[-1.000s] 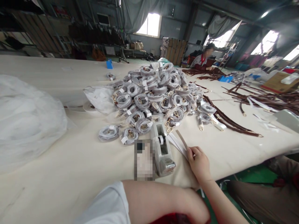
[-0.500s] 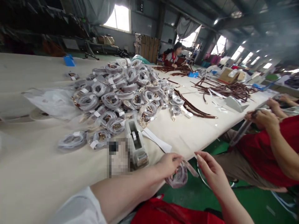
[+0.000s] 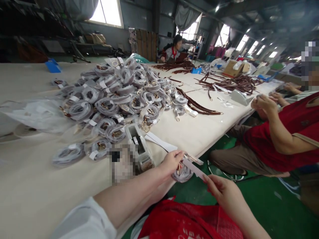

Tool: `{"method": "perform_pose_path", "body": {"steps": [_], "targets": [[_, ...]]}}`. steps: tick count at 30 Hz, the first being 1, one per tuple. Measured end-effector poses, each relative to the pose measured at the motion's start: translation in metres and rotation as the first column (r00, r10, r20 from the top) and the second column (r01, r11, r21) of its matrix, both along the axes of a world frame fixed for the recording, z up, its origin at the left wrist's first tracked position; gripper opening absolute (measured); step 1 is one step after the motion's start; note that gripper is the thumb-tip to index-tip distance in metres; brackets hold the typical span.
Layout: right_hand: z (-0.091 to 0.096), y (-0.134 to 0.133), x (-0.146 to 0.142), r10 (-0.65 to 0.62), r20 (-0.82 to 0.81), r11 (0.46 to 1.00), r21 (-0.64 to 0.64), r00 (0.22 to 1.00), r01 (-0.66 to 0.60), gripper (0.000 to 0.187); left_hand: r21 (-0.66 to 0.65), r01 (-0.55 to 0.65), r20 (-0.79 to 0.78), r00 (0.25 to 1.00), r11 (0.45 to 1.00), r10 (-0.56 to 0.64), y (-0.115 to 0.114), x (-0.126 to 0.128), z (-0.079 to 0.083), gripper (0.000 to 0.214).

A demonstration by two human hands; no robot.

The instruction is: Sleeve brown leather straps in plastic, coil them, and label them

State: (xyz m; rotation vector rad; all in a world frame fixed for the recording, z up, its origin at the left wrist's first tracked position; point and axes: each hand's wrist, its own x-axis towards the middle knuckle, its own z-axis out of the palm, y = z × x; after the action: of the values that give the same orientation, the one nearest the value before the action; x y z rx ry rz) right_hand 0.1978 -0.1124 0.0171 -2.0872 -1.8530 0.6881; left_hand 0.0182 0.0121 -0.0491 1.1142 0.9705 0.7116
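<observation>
**Hands pinch wrapped coil and paper strip at table edge**

While the left hand [image 3: 171,161] sits just off the near table edge at lower centre, its fingers are pressed together, pinching a small wrapped strap coil [image 3: 183,172] that hangs below the fingertips past the edge. Gold hardware pokes out of the coil by the thumb. Right hand [image 3: 221,192], lower right of centre, fingers closed around the lower end of a white paper strip [image 3: 193,167]; the strip runs up-left and touches the coil. Exact finger grip on the strip is partly hidden, thumb not clear.

Just left of the left hand, a grey tape dispenser [image 3: 138,144] stands on the cream table [image 3: 37,189], with a white paper band [image 3: 159,142] lying flat beside it. Behind it, centre frame, a big pile of wrapped coils [image 3: 119,89]. Loose coils [image 3: 68,154] lie at the pile's lower left. Clear plastic bag [image 3: 37,113] at left. Brown straps [image 3: 199,107] lie right of the pile, more in the upper right. A blue box [image 3: 53,65] is at upper left.

At right edge, a co-worker in a red top [image 3: 286,132] sits with hands raised near the table. Another person [image 3: 174,49] sits at the far end, upper centre.
</observation>
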Motion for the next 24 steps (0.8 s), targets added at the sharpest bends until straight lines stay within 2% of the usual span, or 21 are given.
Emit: {"method": "perform_pose_path", "body": {"steps": [5, 8, 11, 15, 19, 22, 24], "targets": [[0.018, -0.003, -0.010, 0.061, 0.308, 0.998, -0.045, 0.949, -0.049, 0.048, 0.137, 0.063, -0.108, 0.993, 0.989, -0.048, -0.003, -0.002, -0.002, 0.043], [0.031, 0.002, -0.024, 0.135, 0.426, 0.991, -0.052, 0.894, -0.125, 0.040, 0.252, 0.124, -0.163, 0.983, 0.960, -0.085, -0.009, -0.005, 0.004, 0.040], [0.036, 0.012, -0.040, 0.224, 0.502, 0.972, -0.051, 0.836, -0.229, 0.035, 0.345, 0.183, -0.187, 0.974, 0.921, -0.124, -0.019, -0.005, 0.013, 0.035], [0.032, 0.027, -0.055, 0.263, 0.525, 0.959, -0.047, 0.810, -0.280, 0.024, 0.399, 0.276, -0.203, 0.956, 0.875, -0.209, -0.031, -0.003, 0.017, 0.034], [0.036, 0.029, -0.055, 0.270, 0.511, 0.955, -0.038, 0.816, -0.293, 0.018, 0.377, 0.307, -0.225, 0.945, 0.874, -0.236, -0.030, -0.003, 0.017, 0.037], [0.046, 0.021, -0.043, 0.271, 0.429, 0.955, -0.008, 0.862, -0.296, 0.017, 0.357, 0.335, -0.226, 0.937, 0.872, -0.268, -0.024, -0.006, 0.021, 0.044], [0.049, 0.019, -0.033, 0.218, 0.324, 0.968, 0.051, 0.921, -0.247, 0.015, 0.381, 0.357, -0.224, 0.931, 0.853, -0.290, -0.023, -0.008, 0.027, 0.048]]}}
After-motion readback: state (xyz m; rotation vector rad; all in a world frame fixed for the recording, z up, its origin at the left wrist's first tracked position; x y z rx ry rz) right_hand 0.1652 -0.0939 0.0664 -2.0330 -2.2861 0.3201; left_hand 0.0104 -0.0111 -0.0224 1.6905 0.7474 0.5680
